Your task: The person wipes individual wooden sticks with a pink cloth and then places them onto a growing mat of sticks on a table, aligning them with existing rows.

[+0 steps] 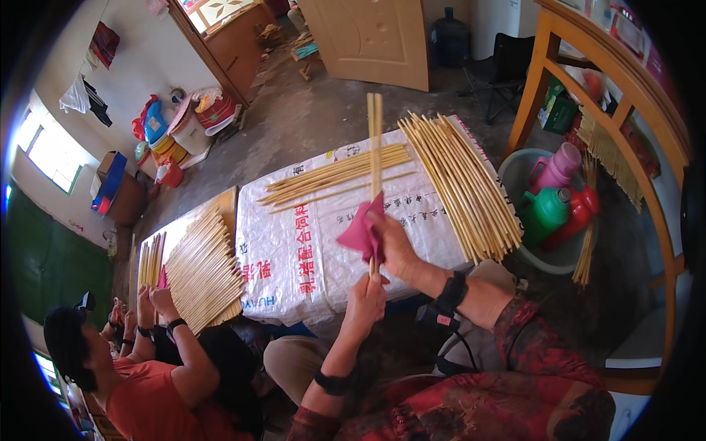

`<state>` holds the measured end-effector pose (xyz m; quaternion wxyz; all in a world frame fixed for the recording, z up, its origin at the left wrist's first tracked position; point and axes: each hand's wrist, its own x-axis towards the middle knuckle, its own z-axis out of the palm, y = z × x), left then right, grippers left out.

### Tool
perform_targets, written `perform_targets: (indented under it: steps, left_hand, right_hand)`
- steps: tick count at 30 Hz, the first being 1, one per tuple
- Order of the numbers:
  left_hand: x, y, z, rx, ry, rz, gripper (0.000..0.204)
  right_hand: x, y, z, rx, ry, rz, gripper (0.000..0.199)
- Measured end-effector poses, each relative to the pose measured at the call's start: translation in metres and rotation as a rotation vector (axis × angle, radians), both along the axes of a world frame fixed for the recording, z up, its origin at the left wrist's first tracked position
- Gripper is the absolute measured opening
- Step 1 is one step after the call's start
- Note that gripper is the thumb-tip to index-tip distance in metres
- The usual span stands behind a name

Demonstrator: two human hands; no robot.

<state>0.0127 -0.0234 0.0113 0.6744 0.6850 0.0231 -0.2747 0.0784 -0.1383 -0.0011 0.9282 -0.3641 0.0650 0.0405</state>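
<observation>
Red sleeve (540, 342) before slim, straight, straw-yellow sticks (376, 140)

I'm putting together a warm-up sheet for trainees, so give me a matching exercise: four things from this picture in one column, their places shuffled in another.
Things
1. Cloth
2. Left hand
3. Green flask
4. Blue water jug

Places
A. In the round tub
B. Just right of the open door in the picture
C. Around the held sticks, in the right hand
D. At the lower end of the held sticks, below the cloth

Right pairs: 1-C, 2-D, 3-A, 4-B
</observation>
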Motion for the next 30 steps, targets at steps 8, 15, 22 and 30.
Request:
perform_targets:
  steps: [8, 15, 22, 30]
  left_hand:
    - [-0.082, 0.074, 0.005, -0.123, 0.271, -0.195, 0.023]
    - [-0.110, 0.155, 0.009, 0.102, 0.207, -0.210, 0.024]
    - [-0.080, 0.147, 0.031, -0.052, -0.020, 0.418, 0.027]
    - [0.004, 0.065, 0.026, 0.531, -0.673, 0.229, 0.024]
  right_hand:
    - [0.052, -0.075, 0.006, 0.152, -0.110, -0.338, 0.025]
    - [0.069, -0.122, 0.000, 0.118, -0.133, -0.561, 0.024]
    - [0.051, -0.096, 0.016, 0.390, -0.264, -0.227, 0.033]
    - [0.014, -0.026, 0.016, 0.476, -0.084, 0.121, 0.040]
